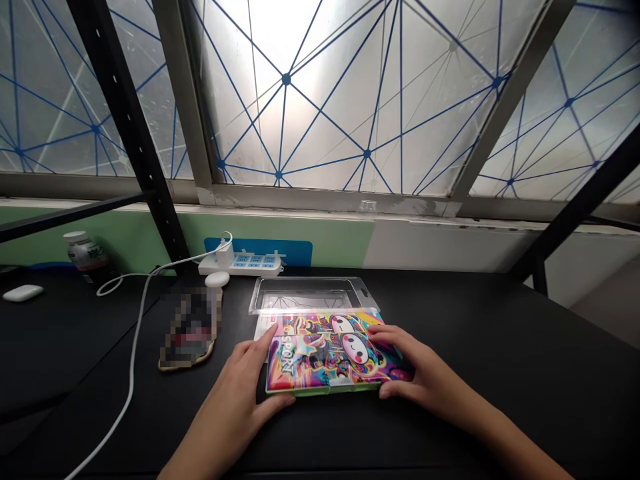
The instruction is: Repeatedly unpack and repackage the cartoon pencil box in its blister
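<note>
On the black desk [465, 313] before us lies a colourful case [325, 360], gripped between thumb and fingers by our left hand [243, 373] at its nine o'clock and right hand [417, 367] at three. At twelve sits a clear plastic tray [306, 284]; beyond, at eleven, a power strip [257, 266].

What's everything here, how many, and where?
Patterned box: one, multicoloured, centre
Tray: one, clear, behind box
Pixelated item: one, dark, tan-edged, left
Power strip: one, white, back
Cable: one, white, left
Rounded item: one, white, before strip
Oblong item: one, white, far left
Bottle: one, dark, back left
Tabletop: count unclear, black, foreground
Wall: one, green-white, back
Windowpanes: three, blue-lined, back
Posts: two, black, left and right
Left hand: one, bare, box's left
Right hand: one, bare, box's right
</note>
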Demonstrator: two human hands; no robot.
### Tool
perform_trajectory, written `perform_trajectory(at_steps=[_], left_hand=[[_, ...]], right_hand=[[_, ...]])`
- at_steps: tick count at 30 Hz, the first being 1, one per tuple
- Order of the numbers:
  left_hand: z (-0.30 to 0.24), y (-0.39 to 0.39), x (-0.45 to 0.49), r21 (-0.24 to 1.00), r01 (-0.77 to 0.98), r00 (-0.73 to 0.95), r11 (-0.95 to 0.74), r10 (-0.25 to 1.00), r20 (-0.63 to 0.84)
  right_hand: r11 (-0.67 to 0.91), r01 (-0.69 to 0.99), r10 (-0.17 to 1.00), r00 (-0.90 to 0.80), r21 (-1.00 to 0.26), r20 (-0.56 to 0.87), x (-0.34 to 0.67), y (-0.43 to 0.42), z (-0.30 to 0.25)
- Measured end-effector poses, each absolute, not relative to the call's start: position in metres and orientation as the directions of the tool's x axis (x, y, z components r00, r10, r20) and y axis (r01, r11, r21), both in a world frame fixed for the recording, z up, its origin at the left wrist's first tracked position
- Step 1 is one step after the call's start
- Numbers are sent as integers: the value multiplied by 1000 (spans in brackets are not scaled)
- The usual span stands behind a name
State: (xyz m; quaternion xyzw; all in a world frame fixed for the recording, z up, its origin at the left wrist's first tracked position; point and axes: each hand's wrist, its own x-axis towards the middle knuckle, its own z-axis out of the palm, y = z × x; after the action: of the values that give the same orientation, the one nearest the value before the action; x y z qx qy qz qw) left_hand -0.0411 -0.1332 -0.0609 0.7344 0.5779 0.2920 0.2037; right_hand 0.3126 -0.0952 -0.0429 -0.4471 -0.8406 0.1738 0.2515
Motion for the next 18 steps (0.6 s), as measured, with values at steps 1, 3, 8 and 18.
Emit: perform_trajectory(at_steps=[1, 3, 8, 18], left_hand=[[-62, -133, -41, 642, 728, 148, -241, 969, 197], [-65, -132, -41, 650, 722, 125, -237, 969, 214], [-66, -133, -42, 628, 736, 152, -252, 966, 209], [-61, -136, -41, 643, 742, 117, -188, 982, 151]], right_hand=[[524, 650, 845, -474, -550, 246, 313, -93, -39], [501, 622, 853, -474, -603, 220, 314, -87, -29], [329, 607, 930, -343, -723, 134, 307, -60, -13], [262, 520, 965, -134, -813, 225, 301, -52, -29]])
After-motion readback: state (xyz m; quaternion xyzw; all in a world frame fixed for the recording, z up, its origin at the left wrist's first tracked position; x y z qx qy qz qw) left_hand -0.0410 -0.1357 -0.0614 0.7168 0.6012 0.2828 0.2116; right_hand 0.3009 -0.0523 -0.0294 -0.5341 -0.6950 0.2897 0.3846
